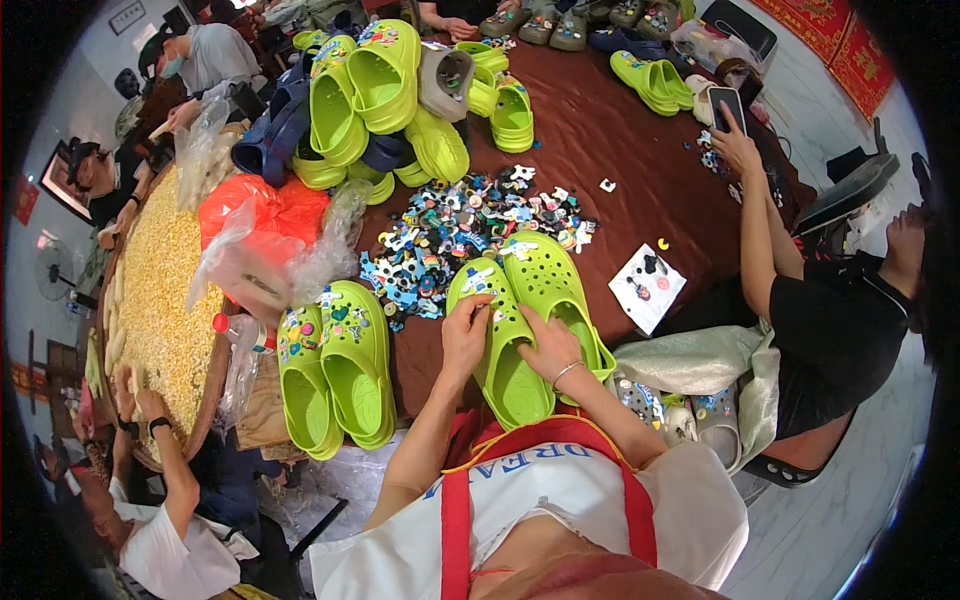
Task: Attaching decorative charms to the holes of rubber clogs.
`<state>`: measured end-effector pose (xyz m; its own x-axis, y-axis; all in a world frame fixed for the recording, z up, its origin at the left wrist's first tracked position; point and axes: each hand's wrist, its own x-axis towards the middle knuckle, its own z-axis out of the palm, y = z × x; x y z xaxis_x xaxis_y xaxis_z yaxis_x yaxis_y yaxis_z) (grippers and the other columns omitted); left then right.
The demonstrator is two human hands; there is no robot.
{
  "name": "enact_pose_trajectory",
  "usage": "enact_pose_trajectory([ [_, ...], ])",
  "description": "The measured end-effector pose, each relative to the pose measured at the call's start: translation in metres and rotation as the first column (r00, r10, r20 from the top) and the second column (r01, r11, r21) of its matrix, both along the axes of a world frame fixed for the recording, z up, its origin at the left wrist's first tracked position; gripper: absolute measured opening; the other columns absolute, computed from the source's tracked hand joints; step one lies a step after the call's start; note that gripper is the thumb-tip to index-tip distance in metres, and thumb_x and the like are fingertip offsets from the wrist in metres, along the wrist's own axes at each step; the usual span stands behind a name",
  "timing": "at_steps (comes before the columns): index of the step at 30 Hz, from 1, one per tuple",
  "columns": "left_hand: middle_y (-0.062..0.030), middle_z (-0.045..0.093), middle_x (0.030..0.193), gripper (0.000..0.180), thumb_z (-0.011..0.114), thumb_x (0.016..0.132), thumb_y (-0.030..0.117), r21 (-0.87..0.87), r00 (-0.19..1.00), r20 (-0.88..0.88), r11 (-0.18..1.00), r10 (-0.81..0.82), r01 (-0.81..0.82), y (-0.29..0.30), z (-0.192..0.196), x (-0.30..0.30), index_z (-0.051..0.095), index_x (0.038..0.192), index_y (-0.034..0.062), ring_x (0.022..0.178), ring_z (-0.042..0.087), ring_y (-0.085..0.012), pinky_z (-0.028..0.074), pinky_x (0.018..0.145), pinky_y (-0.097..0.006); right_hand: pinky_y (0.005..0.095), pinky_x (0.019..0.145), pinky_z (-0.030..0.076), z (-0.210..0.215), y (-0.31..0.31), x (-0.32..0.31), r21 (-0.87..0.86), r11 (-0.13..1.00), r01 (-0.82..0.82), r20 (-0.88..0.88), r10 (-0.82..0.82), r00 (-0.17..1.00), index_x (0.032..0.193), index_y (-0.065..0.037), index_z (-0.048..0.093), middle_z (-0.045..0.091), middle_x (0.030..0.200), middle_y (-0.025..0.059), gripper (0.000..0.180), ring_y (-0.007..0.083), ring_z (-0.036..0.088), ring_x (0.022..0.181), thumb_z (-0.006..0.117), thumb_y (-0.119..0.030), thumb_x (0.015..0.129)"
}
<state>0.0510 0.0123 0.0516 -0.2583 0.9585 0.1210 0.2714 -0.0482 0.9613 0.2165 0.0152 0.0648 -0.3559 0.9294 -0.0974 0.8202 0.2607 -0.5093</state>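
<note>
Far to my left a round tray of yellow kernels (165, 300) is worked by other people's hands, well away from mine. Next to it lies an orange plastic bag (262, 215), and below that a finished pair of green clogs (335, 365) sits side by side, already studded with charms.

My left hand (465, 335) rests on the toe end of the left clog (497, 335) of the pair straight in front of me, fingers pinched narrow on its upper; I cannot tell whether a charm sits under the fingertips. My right hand (548, 345) lies flat on the right clog (555, 300), fingers spread a little, pressing it down. The two clogs touch each other, long axes running away from me and tilting slightly to the right, heels toward my body. Each hand is nearest its own clog.

Just beyond the toes spreads the pile of small charms (470, 235), within easy forward reach. To the right is bare dark red tablecloth (640, 190), with a white card (648, 287) near the edge. Beyond it a seated person's hand (738, 150) holds a phone over the table.
</note>
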Motion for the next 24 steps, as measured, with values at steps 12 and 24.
enact_pose_trajectory([
  [12, -0.0047, 0.058, 0.085, 0.025, 0.051, 0.087, 0.008, -0.002, 0.909, 0.217, 0.931, 0.356, -0.364, 0.002, -0.030, -0.051, 0.055, 0.109, -0.0017, 0.071, 0.051, -0.0090, 0.042, 0.064, -0.023, 0.0463, 0.080, 0.044, -0.004, -0.020, 0.007, -0.043, 0.999, 0.001, -0.011, -0.001, 1.000, 0.131, -0.020, 0.037, 0.051, 0.106, 0.0234, 0.065, 0.0383, 0.051, 0.098, 0.062, -0.028, 0.071],
  [24, 0.0027, 0.055, 0.079, 0.025, 0.054, 0.084, 0.006, -0.148, 0.904, 0.375, 0.976, 0.204, -0.158, 0.011, -0.059, -0.065, 0.056, 0.109, 0.0058, 0.065, 0.048, -0.0064, 0.037, 0.056, -0.020, 0.0455, 0.073, 0.046, -0.012, -0.005, 0.000, 0.090, 0.996, 0.008, -0.023, -0.006, 1.000, 0.128, -0.019, 0.040, 0.053, 0.096, 0.0212, 0.064, 0.0369, 0.053, 0.088, 0.063, -0.027, 0.069],
])
